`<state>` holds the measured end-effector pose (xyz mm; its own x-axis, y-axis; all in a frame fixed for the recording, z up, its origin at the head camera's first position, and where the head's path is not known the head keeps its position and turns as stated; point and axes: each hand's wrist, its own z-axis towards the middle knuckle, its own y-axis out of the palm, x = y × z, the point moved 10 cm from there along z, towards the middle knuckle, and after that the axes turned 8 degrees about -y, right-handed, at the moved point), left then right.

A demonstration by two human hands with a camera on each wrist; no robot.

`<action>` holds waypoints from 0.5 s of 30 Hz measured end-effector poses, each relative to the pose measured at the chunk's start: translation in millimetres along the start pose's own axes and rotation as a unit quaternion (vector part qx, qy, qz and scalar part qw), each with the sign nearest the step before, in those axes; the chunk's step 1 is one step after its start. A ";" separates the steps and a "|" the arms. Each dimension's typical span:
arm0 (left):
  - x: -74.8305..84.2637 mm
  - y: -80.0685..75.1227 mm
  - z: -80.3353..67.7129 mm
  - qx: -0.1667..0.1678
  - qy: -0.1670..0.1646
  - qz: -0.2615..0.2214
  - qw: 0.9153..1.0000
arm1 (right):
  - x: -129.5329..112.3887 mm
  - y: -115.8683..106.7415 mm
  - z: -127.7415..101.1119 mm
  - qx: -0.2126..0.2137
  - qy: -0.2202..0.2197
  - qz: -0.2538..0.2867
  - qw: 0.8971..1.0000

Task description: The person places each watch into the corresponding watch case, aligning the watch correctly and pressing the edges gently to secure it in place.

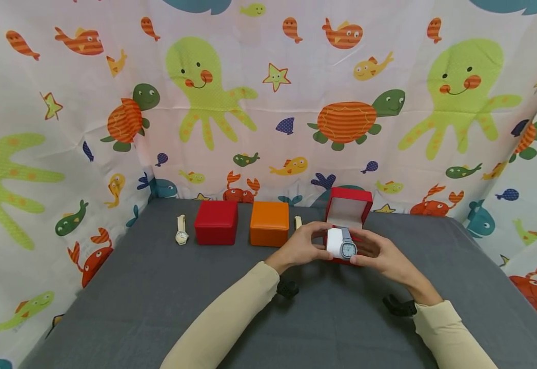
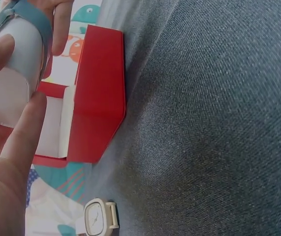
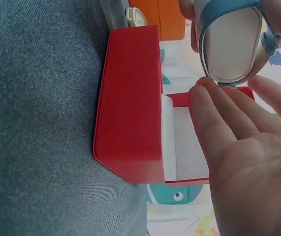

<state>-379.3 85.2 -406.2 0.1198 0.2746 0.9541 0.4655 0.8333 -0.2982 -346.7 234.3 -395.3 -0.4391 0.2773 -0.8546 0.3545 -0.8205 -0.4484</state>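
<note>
A watch with a light-blue strap [image 1: 348, 249] is wrapped round a white cushion [image 1: 334, 242], its square dial facing me. My left hand [image 1: 301, 245] pinches the cushion's left end between thumb and fingers. On the other side, my right hand [image 1: 383, 256] holds the watch, thumb near the dial and fingers behind; the right wrist view shows extended fingertips [image 3: 202, 91] at the cushion's end. Both hands keep the watch above an open red box [image 2: 98, 83], whose lid stands up at the back with a white lining [image 1: 344, 211].
Left of the hands sit a closed orange box [image 1: 270, 224] and a closed red box [image 1: 216, 223]. A cream watch [image 1: 182, 236] lies at far left. Another pale watch [image 2: 95, 217] lies beside the open box, partly hidden in the head view. A printed curtain [image 1: 259, 113] hangs behind the grey-covered table [image 1: 157, 307].
</note>
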 end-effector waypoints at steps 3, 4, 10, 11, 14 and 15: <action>-1.2 -0.6 -1.0 -0.001 -0.004 0.000 1.000 | 1.3 1.9 -0.1 -0.004 -0.002 0.008 1.000; -1.4 -0.8 -1.4 -0.001 -0.005 0.001 1.000 | 1.8 2.3 0.0 -0.005 -0.003 0.009 1.000; -1.5 -1.9 -3.1 -0.002 -0.005 0.005 1.000 | 4.5 3.4 1.7 -0.007 -0.018 0.002 1.000; -1.5 -2.3 -3.0 -0.001 -0.004 0.004 1.000 | 4.7 3.2 1.8 -0.004 -0.020 0.001 1.000; -0.8 -2.5 -3.5 -0.002 -0.003 0.006 1.000 | 5.0 2.4 1.8 0.005 -0.026 -0.004 1.000; -0.7 -2.5 -3.5 -0.002 -0.004 0.006 1.000 | 5.0 2.2 1.6 0.008 -0.027 -0.005 1.000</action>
<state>-377.5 81.3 -406.0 0.1192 0.2878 0.9502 0.4681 0.8277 -0.3094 -349.4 233.1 -400.1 -0.4872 0.2578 -0.8344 0.3370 -0.8259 -0.4520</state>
